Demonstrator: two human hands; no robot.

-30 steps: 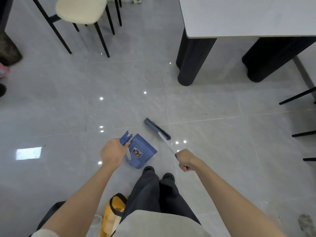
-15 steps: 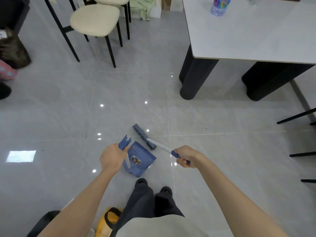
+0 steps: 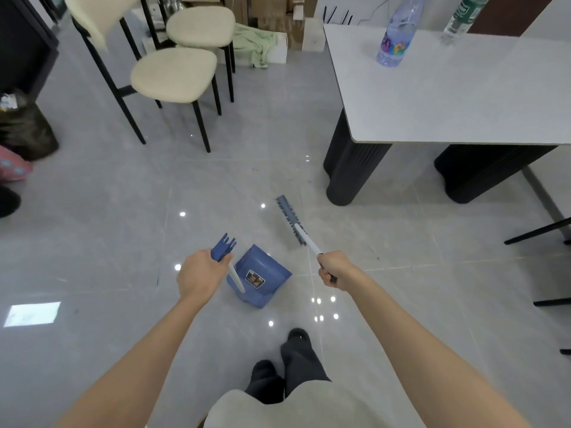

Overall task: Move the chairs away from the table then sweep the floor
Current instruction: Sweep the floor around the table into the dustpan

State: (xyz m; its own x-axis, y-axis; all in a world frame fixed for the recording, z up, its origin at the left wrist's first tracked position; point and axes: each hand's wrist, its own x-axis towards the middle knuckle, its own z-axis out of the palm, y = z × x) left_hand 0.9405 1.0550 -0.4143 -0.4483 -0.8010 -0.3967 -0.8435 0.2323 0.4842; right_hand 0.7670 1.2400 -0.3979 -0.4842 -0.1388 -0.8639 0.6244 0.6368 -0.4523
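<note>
Glossy grey floor (image 3: 123,211) fills most of your view, with the white-topped table (image 3: 448,103) at about two o'clock and two cream-seated chairs (image 3: 173,74) standing well apart from it at eleven o'clock, so the stretch beside the table lies open for sweeping. More thin black chair legs (image 3: 537,231) poke in at three o'clock, near the table's right side; you cannot tell how far those seats stand from it. Your right hand (image 3: 335,268) is wrapped in a full fist round the broom (image 3: 289,219) handle, held low and slanted so the bristle head reaches out at one o'clock and lies on the tiles just short of the table's dark leg, where a few dark specks show. Your left hand (image 3: 200,274) is curled round the top of the dustpan (image 3: 262,273) handle, just under its forked blue end, holding the pan upright at twelve o'clock in front of your feet, near the broom head so a short pull would likely bring dirt to it. Two plastic bottles (image 3: 395,41) stand on the tabletop, clear of the work. Sweeping looks to be in hand, with the chair-moving largely done.
</note>
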